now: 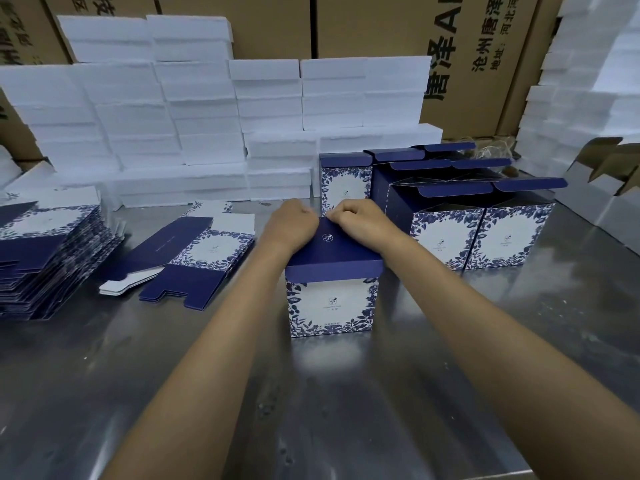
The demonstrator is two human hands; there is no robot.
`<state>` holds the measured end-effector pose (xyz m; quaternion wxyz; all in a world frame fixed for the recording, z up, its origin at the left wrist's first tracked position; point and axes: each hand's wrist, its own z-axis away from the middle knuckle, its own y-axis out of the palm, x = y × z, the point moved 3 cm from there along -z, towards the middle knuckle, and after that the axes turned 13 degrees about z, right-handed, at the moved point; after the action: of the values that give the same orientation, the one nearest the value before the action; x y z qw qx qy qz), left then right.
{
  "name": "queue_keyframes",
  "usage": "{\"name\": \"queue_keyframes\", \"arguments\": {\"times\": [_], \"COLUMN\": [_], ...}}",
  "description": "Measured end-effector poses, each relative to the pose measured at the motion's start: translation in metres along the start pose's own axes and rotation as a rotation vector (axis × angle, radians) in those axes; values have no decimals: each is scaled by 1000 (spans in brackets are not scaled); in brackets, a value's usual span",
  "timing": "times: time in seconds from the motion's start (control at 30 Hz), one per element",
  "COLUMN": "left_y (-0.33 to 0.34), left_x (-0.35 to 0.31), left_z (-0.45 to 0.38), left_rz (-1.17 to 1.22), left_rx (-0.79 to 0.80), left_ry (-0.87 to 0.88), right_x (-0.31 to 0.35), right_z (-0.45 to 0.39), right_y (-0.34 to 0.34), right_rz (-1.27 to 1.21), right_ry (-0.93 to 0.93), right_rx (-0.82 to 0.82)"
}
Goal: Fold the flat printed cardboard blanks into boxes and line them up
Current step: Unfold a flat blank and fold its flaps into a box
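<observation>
Even indoor light, soft glare on metal table (450, 358), wide-angle bending at edges, slight softness

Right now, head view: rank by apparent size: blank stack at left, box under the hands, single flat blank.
1. blank stack
2. box under the hands and single flat blank: too close to rank; box sits nearer the camera.

brown carton (485, 64) printed sideways 沧州唐泽 and 河北, box prints too small

White foam blocks (194, 133) stacked before brown cartons (374, 26) on a steel table (346, 410).
</observation>
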<state>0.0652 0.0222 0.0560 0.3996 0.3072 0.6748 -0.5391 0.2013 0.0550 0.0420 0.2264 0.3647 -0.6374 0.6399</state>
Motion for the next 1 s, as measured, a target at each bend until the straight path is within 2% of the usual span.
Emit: {"name": "queue_keyframes", "arguments": {"times": [0.2,0.33,0.4,0.6,0.67,0.77,0.87,1.0], "left_y": [-3,-7,-7,-7,-6,-2,-2,-1], "left_x": [3,13,18,16,19,18,16,14], "left_z": [-3,-3,-2,-1,-3,-5,-7,-11], "left_rz": [-45,96,140,72,38,-59,-144,-284], "left_rx": [-39,-69,-74,-82,-53,16,12,-14], "left_ry": [-19,-44,-54,-52,-76,-141,-125,-109], "right_x": [-1,1,1,7,9,22,28,17], "right_z": [1,10,15,16,18,27,39,62], "right_y": [-3,-6,-9,-10,-12,-15,-9,-3], "right_rz": [145,119,210,356,467,723,693,550], "right_ry": [24,54,90,96,34,-215,-398,-472], "right_rx": [-85,-118,-139,-87,-163,-365,-306,-256]}}
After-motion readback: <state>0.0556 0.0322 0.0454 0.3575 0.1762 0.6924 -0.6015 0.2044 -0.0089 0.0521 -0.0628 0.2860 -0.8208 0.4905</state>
